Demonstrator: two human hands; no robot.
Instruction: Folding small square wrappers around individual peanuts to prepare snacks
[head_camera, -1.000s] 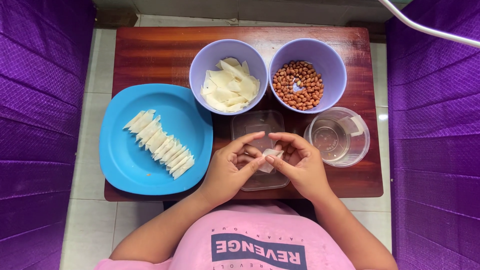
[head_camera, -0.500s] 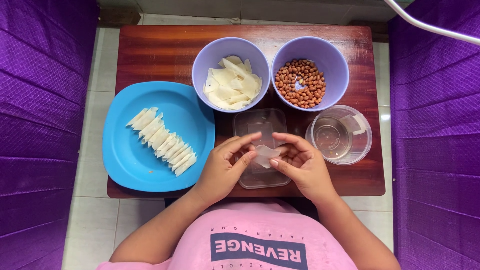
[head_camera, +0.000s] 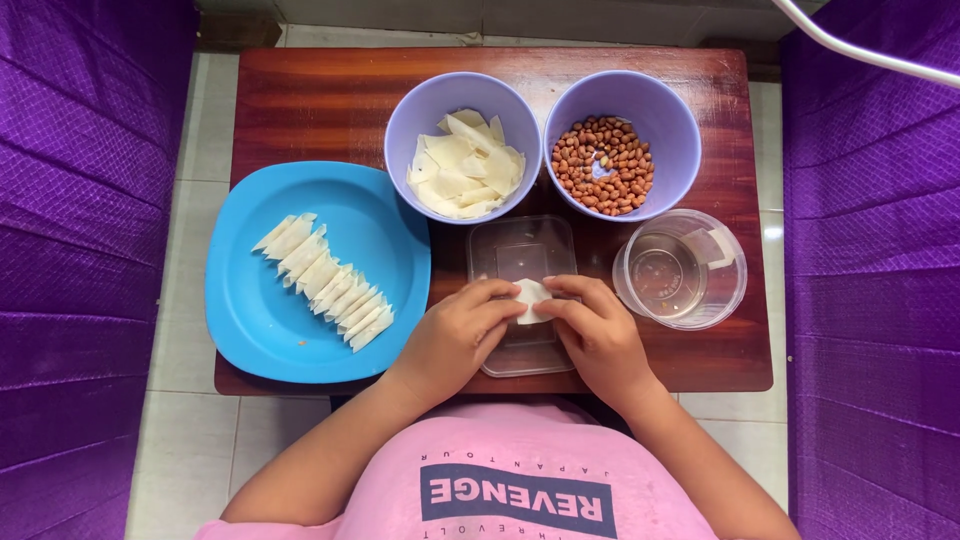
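From the head view, looking straight down: both hands meet over a clear plastic tray (head_camera: 520, 260) sitting in the middle of the wooden surface (head_camera: 300, 110), and I'll use that tray as the anchor for everything else. The left hand (head_camera: 455, 335) and right hand (head_camera: 598, 335) are both pinched on a small pale wrapper piece (head_camera: 530, 298), fingertips closed on its edges from either side, and it sits right above the near half of the tray. Just beyond the tray's far edge are two purple bowls side by side: the left bowl (head_camera: 408, 130) is full of more pale wrapper pieces, the right bowl (head_camera: 680, 130) holds peanuts (head_camera: 603, 165). Right of the tray, just beside it, is a clear round tub (head_camera: 735, 290) that looks to have a bit of liquid in it. Left of the tray is a blue plate (head_camera: 250, 330) with a neat diagonal row of folded pieces (head_camera: 325, 280). Purple fabric (head_camera: 90, 250) flanks the surface on both sides.
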